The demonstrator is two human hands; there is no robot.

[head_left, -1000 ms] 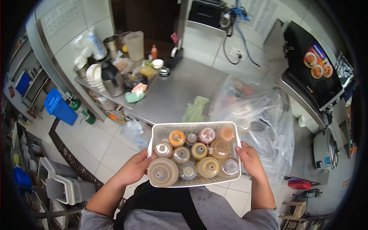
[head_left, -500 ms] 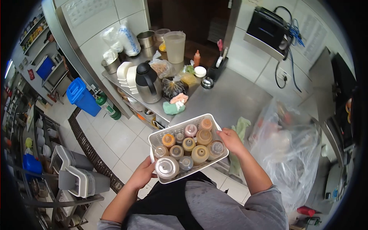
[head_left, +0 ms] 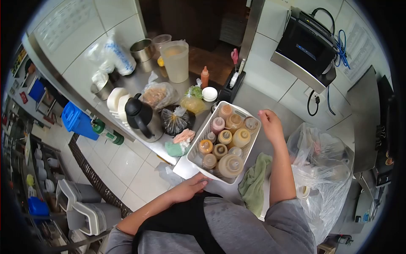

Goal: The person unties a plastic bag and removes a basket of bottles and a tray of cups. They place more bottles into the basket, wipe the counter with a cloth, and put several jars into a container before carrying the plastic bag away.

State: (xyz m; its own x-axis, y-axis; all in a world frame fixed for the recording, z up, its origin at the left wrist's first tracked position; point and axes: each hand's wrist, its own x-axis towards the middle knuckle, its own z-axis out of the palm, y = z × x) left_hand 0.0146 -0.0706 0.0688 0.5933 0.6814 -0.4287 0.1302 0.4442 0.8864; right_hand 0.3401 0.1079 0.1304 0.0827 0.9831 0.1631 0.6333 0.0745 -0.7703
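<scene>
A white perforated basket [head_left: 193, 157] full of capped squeeze bottles rests on the steel counter [head_left: 270, 99], turned at a slant. My left hand [head_left: 191, 187] is just below the basket's near left corner, its fingers loosely extended and nothing visible in them. Beyond the basket's right edge is my right hand [head_left: 270, 122], raised and apart from it, fingers partly spread and empty. A crumpled green cloth [head_left: 255, 182] lies to the right of the basket, by my right forearm.
Left of the basket stand a thermos jug [head_left: 144, 118], bagged food [head_left: 160, 95] and a plastic pitcher [head_left: 175, 61]. A large clear plastic bag [head_left: 317, 169] fills the right side. A black device [head_left: 308, 40] sits on a wall shelf.
The basket has moved forward onto the counter and turned. Both my hands have let go of it; the left is now near my apron, the right beside the basket's far end.
</scene>
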